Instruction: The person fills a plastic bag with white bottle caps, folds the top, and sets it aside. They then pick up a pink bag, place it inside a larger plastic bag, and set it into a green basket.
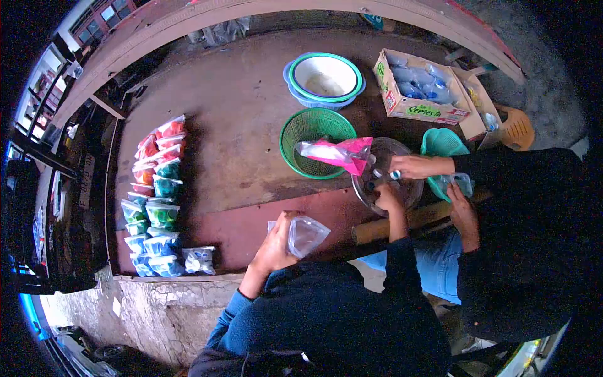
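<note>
Room, 9 to 11 o'clock: windowed wall [94,16] and dark shelving [38,188], bent by the wide lens.
Counter [239,113]: reddish-brown, worn and stained, with a curved far rim and a rough concrete front edge [157,308] at 7 o'clock.
Packed bags [157,195], 9 o'clock: filled packets in two rows on the counter, red at the far end, green in the middle, blue nearest; one more blue packet [199,259] just beside them.
Left hand [276,242]: grip closed on the mouth of a clear plastic bag [306,234], held above the counter's near edge at 6 o'clock.
Green basket [314,141], centre: mesh, standing on the counter, with a pink-and-clear bag [339,152] lying across its right rim.
Stacked bowls [325,78], 12 o'clock: white bowl with green rim, set inside a blue basket.
Right hand [388,198]: reaching into the clear bowl [383,157] at 3 o'clock; fingers curled among small blue-capped items, whether anything is gripped cannot be told.
Co-worker, 3 o'clock: dark sleeves, one hand [414,166] over the same clear bowl, the other hand [463,213] holding a clear bag beside a teal basket [443,143].
Cardboard box [418,88], 1 o'clock: open, packed with bluish bags.
</note>
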